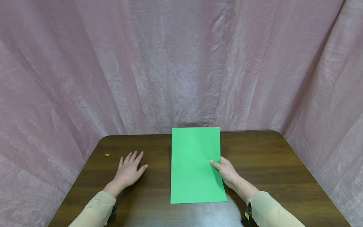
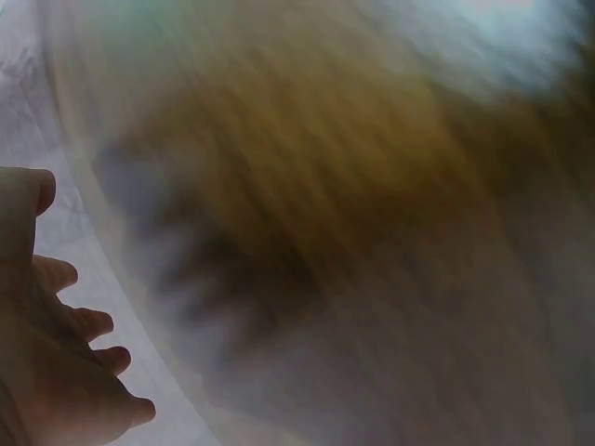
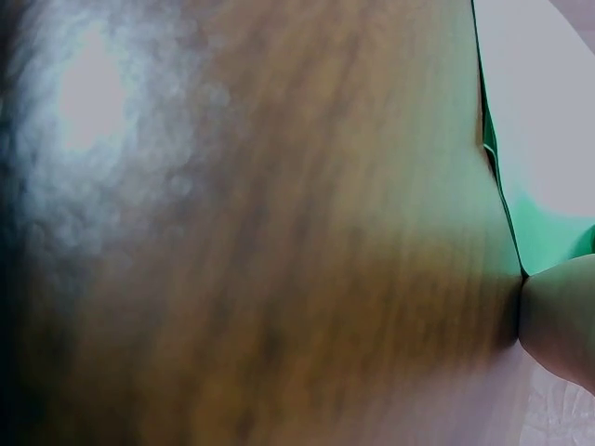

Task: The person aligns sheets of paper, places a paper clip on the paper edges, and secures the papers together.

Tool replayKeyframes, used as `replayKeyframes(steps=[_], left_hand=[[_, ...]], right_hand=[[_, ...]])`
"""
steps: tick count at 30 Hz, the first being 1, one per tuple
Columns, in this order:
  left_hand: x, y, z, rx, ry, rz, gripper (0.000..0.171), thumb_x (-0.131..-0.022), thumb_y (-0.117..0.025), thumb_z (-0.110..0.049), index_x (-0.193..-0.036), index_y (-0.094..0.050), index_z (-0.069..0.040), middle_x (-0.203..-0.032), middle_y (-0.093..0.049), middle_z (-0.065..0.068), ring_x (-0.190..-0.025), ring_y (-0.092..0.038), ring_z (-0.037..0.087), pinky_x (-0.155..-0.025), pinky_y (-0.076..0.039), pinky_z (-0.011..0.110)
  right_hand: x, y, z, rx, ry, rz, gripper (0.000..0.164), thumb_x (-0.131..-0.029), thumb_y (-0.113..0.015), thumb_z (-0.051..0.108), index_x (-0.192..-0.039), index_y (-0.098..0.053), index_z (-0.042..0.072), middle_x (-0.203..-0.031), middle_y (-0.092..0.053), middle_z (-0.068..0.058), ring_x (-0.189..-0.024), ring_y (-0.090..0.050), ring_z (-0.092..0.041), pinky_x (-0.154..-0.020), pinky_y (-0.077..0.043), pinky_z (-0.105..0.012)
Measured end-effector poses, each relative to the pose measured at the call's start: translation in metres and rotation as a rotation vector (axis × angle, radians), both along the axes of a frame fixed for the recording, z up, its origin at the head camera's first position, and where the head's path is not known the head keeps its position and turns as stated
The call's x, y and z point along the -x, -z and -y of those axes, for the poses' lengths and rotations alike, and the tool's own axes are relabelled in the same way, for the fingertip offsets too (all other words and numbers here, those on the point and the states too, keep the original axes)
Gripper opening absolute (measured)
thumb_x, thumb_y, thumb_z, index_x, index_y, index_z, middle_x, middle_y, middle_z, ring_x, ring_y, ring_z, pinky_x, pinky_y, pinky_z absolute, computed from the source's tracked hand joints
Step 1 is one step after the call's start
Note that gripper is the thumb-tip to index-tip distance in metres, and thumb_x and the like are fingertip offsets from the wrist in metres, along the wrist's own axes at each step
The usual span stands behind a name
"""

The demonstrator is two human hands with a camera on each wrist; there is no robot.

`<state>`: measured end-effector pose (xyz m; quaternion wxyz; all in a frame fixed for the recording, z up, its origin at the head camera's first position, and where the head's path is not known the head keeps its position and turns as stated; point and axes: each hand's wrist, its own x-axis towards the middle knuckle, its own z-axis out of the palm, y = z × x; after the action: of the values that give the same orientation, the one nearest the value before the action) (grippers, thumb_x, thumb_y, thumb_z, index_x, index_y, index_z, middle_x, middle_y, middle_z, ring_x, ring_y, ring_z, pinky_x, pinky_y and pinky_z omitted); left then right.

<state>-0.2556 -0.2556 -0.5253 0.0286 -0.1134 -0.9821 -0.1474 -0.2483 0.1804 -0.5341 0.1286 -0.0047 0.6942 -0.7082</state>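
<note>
Pale pink, crushed-velvet-like curtains (image 1: 181, 63) hang behind and beside a dark brown, wood-grain table (image 1: 255, 151) with rounded far corners and a glossy glare at its near side. At far left lies a small yellow paper clip (image 1: 106, 155), beyond the left hand (image 1: 129, 171), palm down with fingers spread. Right of it, a rectangular bright green sheet (image 1: 194, 167) covers the table's middle, its right edge pinched by the right hand (image 1: 228, 171), thumb on top, other fingers mostly hidden underneath.

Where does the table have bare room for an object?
The table is bare between the left hand and green sheet, and right of the right hand. Crowded: the middle, where the right hand holds the sheet; a yellow clip lies far left.
</note>
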Motion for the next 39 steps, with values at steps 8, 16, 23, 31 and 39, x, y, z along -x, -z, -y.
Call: replayKeyframes(steps=[8, 16, 23, 31, 39], left_hand=[[-0.002, 0.003, 0.019, 0.044, -0.029, -0.005, 0.075, -0.105, -0.049, -0.055, -0.162, -0.030, -0.010, -0.165, -0.019, 0.028, -0.150, -0.014, 0.051, -0.114, -0.003, 0.075], [-0.003, 0.009, 0.042, 0.046, -0.079, 0.006, 0.078, -0.105, -0.046, -0.059, -0.162, -0.029, -0.009, -0.165, -0.013, 0.030, -0.150, -0.011, 0.052, -0.112, -0.001, 0.076], [-0.006, 0.009, 0.060, 0.038, -0.126, 0.027, 0.082, -0.105, -0.043, -0.061, -0.162, -0.028, -0.005, -0.164, -0.011, 0.033, -0.148, -0.008, 0.056, -0.110, 0.001, 0.078], [-0.008, 0.010, 0.076, 0.021, -0.167, 0.061, 0.084, -0.104, -0.039, -0.063, -0.162, -0.025, -0.003, -0.163, -0.007, 0.036, -0.147, -0.004, 0.059, -0.109, 0.003, 0.079], [-0.008, 0.010, 0.087, -0.006, -0.195, 0.104, 0.085, -0.105, -0.038, -0.063, -0.162, -0.022, -0.001, -0.162, -0.002, 0.038, -0.146, -0.001, 0.059, -0.108, 0.005, 0.080]], right_hand=[[0.001, 0.000, 0.000, -0.003, 0.013, 0.007, 0.045, -0.108, -0.054, 0.019, -0.147, -0.046, -0.001, -0.117, -0.071, -0.012, -0.097, -0.070, -0.024, -0.080, -0.059, -0.040], [0.001, 0.000, 0.001, -0.003, 0.015, 0.012, 0.045, -0.108, -0.054, 0.019, -0.147, -0.046, -0.001, -0.116, -0.071, -0.012, -0.098, -0.070, -0.024, -0.081, -0.059, -0.040], [0.000, -0.001, 0.001, -0.016, 0.023, 0.014, 0.045, -0.108, -0.055, 0.020, -0.148, -0.047, 0.000, -0.117, -0.070, -0.012, -0.099, -0.070, -0.025, -0.081, -0.059, -0.041], [0.000, -0.001, 0.001, -0.026, 0.028, 0.014, 0.045, -0.108, -0.055, 0.020, -0.148, -0.047, 0.000, -0.118, -0.070, -0.012, -0.099, -0.070, -0.025, -0.081, -0.059, -0.041], [-0.001, -0.001, 0.001, -0.011, 0.025, 0.013, 0.045, -0.108, -0.055, 0.019, -0.148, -0.046, 0.000, -0.119, -0.070, -0.012, -0.099, -0.070, -0.025, -0.081, -0.059, -0.040]])
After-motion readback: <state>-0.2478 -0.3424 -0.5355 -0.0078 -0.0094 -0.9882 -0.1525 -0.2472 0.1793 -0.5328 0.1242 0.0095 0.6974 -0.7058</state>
